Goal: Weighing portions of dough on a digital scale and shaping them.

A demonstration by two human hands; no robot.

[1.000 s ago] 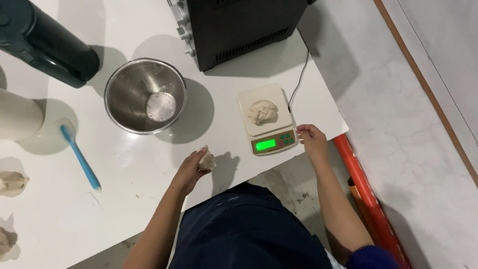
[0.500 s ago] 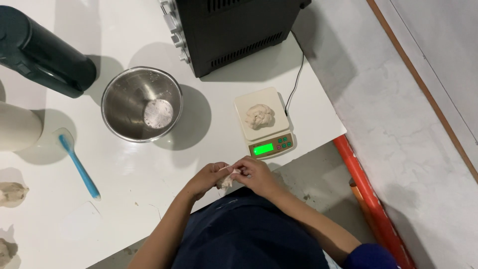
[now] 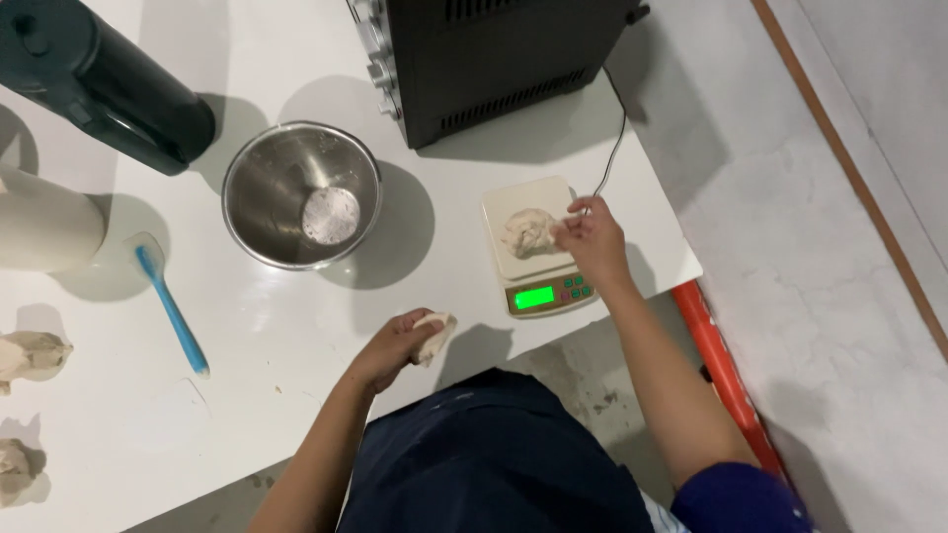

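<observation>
White table; right hand has left the left hand — now pinching at dough on the scale; left hand clutches a dough piece near the scale.

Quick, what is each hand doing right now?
Left hand: closed around a lump of dough.
Right hand: over the scale, fingertips at the dough on it; grip cannot be told.

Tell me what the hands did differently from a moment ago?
The right hand left the left hand at the table edge and reached up over the scale, its fingers at the dough on the scale. The left hand kept its dough lump. The steel bowl, blue spatula and black appliance stayed put.
</observation>
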